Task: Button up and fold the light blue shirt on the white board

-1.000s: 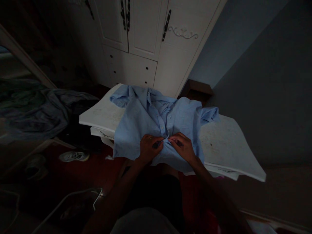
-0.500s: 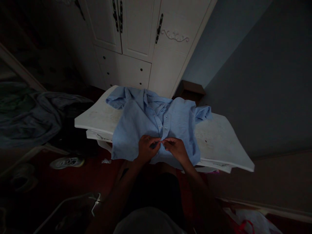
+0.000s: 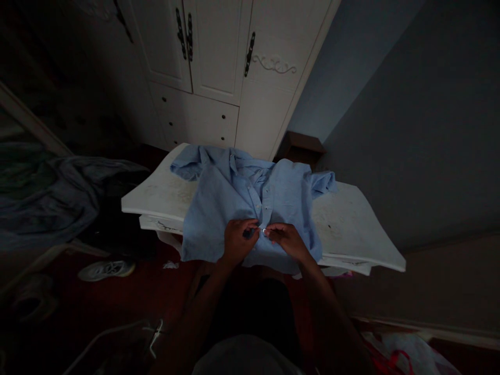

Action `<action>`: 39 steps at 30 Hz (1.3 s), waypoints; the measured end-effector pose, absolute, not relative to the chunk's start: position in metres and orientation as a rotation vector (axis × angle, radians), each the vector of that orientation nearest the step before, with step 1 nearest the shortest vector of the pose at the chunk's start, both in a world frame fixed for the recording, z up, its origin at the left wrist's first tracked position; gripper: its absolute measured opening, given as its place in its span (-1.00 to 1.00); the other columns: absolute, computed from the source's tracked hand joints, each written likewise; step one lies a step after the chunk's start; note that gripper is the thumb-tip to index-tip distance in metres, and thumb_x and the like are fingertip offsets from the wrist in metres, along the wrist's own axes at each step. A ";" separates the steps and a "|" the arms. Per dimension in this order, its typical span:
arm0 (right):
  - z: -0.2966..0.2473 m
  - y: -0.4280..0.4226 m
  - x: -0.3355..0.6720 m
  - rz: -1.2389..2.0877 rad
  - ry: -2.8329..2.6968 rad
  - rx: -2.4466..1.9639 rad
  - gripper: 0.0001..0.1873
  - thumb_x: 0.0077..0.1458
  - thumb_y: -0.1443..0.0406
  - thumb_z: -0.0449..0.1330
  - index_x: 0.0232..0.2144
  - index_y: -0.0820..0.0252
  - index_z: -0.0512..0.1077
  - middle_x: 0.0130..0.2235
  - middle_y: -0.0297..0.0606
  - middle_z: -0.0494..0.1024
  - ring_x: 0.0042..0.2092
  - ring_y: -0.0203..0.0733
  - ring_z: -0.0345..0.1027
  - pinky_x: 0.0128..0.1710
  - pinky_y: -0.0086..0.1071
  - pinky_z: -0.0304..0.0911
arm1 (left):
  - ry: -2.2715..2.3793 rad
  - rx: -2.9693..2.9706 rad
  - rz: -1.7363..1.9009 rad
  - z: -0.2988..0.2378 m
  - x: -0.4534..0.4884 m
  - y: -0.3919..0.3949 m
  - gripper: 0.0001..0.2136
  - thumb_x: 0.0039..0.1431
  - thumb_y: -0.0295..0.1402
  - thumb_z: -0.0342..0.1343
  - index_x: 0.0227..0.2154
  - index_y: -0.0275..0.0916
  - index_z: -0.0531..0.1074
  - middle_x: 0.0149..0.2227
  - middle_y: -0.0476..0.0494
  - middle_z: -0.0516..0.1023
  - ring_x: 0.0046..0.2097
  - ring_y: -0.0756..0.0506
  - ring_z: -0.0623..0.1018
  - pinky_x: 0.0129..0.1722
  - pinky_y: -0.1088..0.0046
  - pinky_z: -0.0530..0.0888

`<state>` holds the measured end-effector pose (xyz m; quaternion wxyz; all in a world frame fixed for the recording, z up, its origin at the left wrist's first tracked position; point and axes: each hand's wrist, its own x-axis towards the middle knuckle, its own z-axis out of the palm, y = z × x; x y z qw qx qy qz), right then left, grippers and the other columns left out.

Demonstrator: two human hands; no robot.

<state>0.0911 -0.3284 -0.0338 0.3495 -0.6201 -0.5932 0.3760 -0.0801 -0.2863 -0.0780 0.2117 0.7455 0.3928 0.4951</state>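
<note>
A light blue button-up shirt (image 3: 226, 195) lies front up on a stack of white boards (image 3: 351, 229), collar away from me and hem hanging over the near edge. My left hand (image 3: 237, 240) and my right hand (image 3: 285, 240) meet at the shirt's button line near the hem. Both pinch the cloth there, fingers closed, with a small white button showing between the fingertips.
A white wardrobe (image 3: 219, 67) with dark handles stands behind the boards. A brown box (image 3: 300, 148) sits beside it against the blue wall. Dark clothes (image 3: 50, 192) pile up on the left. A white shoe (image 3: 105, 269) and a wire hanger (image 3: 128, 336) lie on the red floor.
My hands stay pinched at the lower button line and have shifted only slightly. The camera has tilted, so the scene sits a little differently in the picture.
</note>
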 end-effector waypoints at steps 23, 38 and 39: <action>-0.085 -0.372 0.155 -0.160 -2.094 -1.829 -0.38 0.33 0.01 -0.06 0.33 0.09 0.10 0.35 -0.07 0.12 0.35 0.04 0.00 0.30 0.05 0.01 | 1.246 2.693 0.922 -0.093 -0.140 -0.302 -0.53 0.31 -0.18 0.01 0.21 -0.27 0.25 0.28 -0.37 0.26 0.32 -0.31 0.23 0.30 -0.05 0.12; -0.075 -0.377 0.163 0.042 -1.930 -1.712 -0.36 0.32 0.00 -0.06 0.34 0.05 0.05 0.31 -0.14 0.22 0.31 -0.02 0.12 0.26 0.02 0.13 | 1.766 1.335 1.355 -0.139 -0.234 -0.307 -0.45 0.00 0.02 0.20 -0.05 -0.29 0.40 -0.04 -0.30 0.48 0.04 -0.29 0.48 0.02 0.13 0.45; -0.073 -0.378 0.166 0.025 -1.874 -1.731 -0.37 0.31 0.00 -0.06 0.34 0.05 0.06 0.30 -0.14 0.24 0.30 -0.01 0.14 0.26 0.03 0.14 | 1.699 1.319 1.324 -0.142 -0.233 -0.306 -0.43 -0.04 0.02 0.22 -0.06 -0.29 0.40 -0.04 -0.29 0.50 0.02 -0.28 0.50 0.01 0.15 0.46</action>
